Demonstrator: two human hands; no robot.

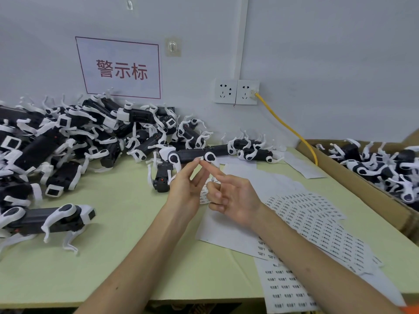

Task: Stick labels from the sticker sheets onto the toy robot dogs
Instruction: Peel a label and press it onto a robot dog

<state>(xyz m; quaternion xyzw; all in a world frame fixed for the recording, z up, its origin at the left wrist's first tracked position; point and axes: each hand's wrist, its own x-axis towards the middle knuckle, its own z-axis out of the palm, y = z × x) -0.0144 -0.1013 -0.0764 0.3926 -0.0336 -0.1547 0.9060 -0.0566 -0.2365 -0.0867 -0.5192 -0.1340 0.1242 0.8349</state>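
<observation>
Heaps of toy robot dogs fill the upper left. At centre, your left hand pinches a small label; your right hand touches it with a straight index finger, other fingers curled. At lower right lie sticker sheets.

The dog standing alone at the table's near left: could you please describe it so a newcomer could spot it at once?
Start at the heap of dogs on the table's back left. Come toward the near edge, to the picture's left border: the dog is there. Unlike the tangled ones, it stands apart on its legs, white head pointing right.
</observation>
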